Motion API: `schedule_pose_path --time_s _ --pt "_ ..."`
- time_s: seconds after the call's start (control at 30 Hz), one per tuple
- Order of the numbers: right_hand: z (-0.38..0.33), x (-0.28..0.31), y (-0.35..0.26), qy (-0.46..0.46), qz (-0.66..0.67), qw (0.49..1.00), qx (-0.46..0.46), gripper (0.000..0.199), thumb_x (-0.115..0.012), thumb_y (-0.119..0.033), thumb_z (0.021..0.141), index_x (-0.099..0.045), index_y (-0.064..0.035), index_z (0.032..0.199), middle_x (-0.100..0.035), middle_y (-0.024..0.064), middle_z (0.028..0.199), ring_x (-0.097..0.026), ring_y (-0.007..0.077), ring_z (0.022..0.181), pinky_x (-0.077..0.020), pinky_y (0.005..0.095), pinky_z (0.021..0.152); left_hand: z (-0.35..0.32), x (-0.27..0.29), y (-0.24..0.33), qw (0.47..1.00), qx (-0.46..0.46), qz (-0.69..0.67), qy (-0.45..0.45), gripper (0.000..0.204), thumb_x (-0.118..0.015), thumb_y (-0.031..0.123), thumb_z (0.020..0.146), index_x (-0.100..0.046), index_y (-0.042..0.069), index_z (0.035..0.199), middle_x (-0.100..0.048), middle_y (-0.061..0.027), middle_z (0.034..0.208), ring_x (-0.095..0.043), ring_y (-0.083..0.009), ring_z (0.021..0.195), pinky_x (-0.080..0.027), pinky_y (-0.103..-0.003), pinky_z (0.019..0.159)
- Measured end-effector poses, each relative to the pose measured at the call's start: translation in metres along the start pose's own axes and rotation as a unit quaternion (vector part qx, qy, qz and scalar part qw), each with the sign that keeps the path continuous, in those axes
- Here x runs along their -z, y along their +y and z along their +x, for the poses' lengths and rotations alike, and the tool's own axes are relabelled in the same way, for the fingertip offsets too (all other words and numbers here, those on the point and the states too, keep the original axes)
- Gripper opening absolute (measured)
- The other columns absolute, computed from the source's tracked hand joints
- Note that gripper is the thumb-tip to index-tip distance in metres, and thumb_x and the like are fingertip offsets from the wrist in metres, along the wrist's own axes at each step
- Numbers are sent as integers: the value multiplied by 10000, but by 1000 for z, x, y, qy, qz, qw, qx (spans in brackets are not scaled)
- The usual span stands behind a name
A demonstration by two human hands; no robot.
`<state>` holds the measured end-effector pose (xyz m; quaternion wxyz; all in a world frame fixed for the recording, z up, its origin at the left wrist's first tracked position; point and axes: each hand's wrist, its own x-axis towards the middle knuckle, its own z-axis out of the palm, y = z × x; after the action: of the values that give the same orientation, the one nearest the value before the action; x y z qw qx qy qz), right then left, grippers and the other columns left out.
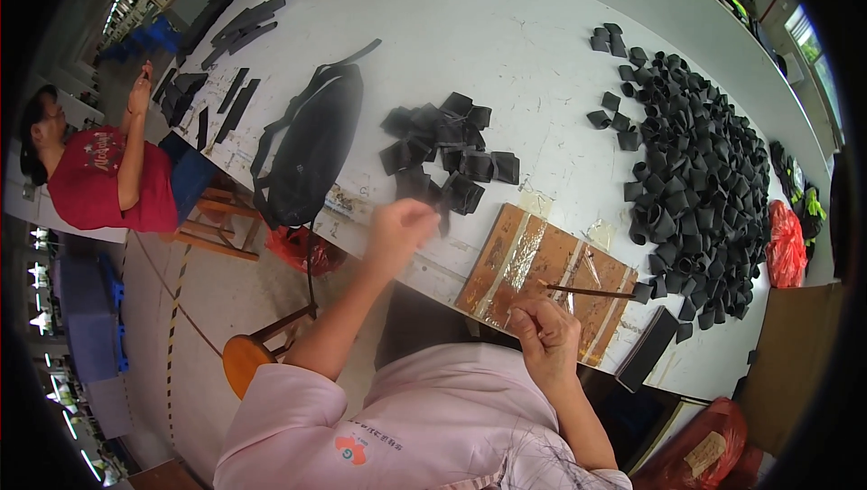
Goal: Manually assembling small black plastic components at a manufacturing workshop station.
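My left hand (402, 230) is smeared by motion, its fingers curled beside a small heap of black folded fabric loops (465, 165). A blurred dark scrap lies right at its fingertips; whether they grip it cannot be made out. My right hand (548, 338) is closed, with thumb and fingers pinching a thin dark-brown stick (591, 291) that points right. Under the stick lies a brown board (492, 264) with strips of clear tape across it, at the table's near edge.
A large pile of black loops (695, 183) covers the table's right side. A black bag (316, 147) and black strips (239, 111) lie to the left. Near the right edge is a long black block (647, 348). A person in red (113, 174) sits at left, beyond a wooden stool (248, 364).
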<state>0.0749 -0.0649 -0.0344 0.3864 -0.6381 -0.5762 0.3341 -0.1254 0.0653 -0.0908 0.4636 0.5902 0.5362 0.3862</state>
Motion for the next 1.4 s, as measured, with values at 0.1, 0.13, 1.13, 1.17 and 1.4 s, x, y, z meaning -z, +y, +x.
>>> schedule_pose_path --time_s 0.1,0.13,1.13,1.17,1.4 --pt "4 -6 -10 30 34 998 42 91 -628 -32 733 -588 -14 813 -561 98 688 -544 201 557 -429 287 496 -28 -12 39 973 114 -169 -108 96 -612 66 785 -592 -14 738 -575 -43 614 -512 -73 521 -421 -201 483" --pt "7 -8 -15 33 29 998 37 91 -628 -32 733 -588 -14 813 -561 98 688 -544 201 557 -429 287 496 -37 -18 51 969 118 -176 -130 98 -607 59 788 -583 -15 728 -570 -37 618 -505 -70 525 -420 -199 494" --pt "-8 18 -4 206 -191 945 169 187 -619 32 638 -567 -1 814 -524 91 727 -519 239 611 -438 322 508 -92 -99 87 989 -95 -109 -23 124 -542 -95 733 -523 0 810 -584 -48 703 -503 -46 488 -384 -172 393" --pt "-8 15 0 236 -192 942 139 195 -610 39 631 -567 -6 816 -524 92 729 -520 244 613 -438 322 511 -91 -99 93 964 91 -243 -58 132 -537 -94 732 -505 5 813 -584 -52 702 -480 -42 462 -367 -173 375" --pt "-22 32 22 101 448 885 -74 55 -597 -18 776 -566 20 800 -530 24 736 -419 71 559 -325 200 459 -76 -88 102 849 176 -429 -253 213 -528 -76 706 -463 9 890 -531 -24 754 -427 -13 494 -300 -150 395"
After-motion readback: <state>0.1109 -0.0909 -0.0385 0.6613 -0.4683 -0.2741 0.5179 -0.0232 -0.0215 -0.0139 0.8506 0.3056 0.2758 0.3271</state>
